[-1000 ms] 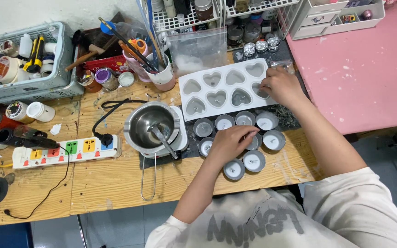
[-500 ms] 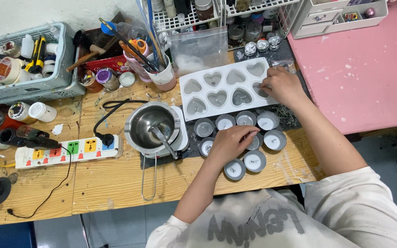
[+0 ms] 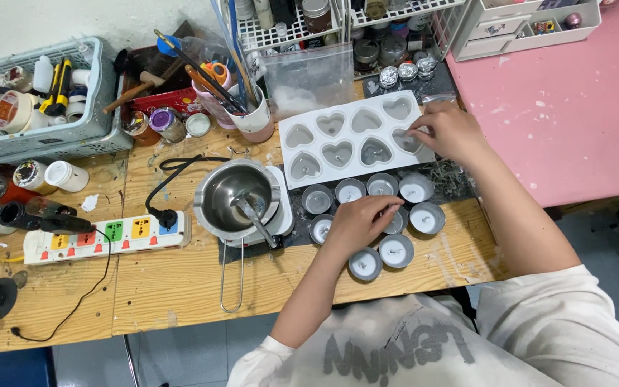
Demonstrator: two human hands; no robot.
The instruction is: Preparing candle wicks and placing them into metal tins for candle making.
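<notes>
My left hand (image 3: 358, 221) rests fingers-down on a group of several small round metal tins (image 3: 396, 250) filled with pale wax, touching one in the middle of the group. My right hand (image 3: 449, 132) sits at the right end of a white heart-shaped mould tray (image 3: 352, 140), fingertips pinched over a lower right heart cavity. Whether they hold anything is not visible. A steel pot (image 3: 236, 197) with a spoon in it stands left of the tins on the wooden table (image 3: 180, 279).
A power strip (image 3: 102, 237) with a black plug lies at the left. A grey basket (image 3: 37, 100) of supplies, jars, a cup of brushes (image 3: 252, 115) and a wire rack (image 3: 324, 21) line the back. A pink surface (image 3: 567, 107) lies to the right.
</notes>
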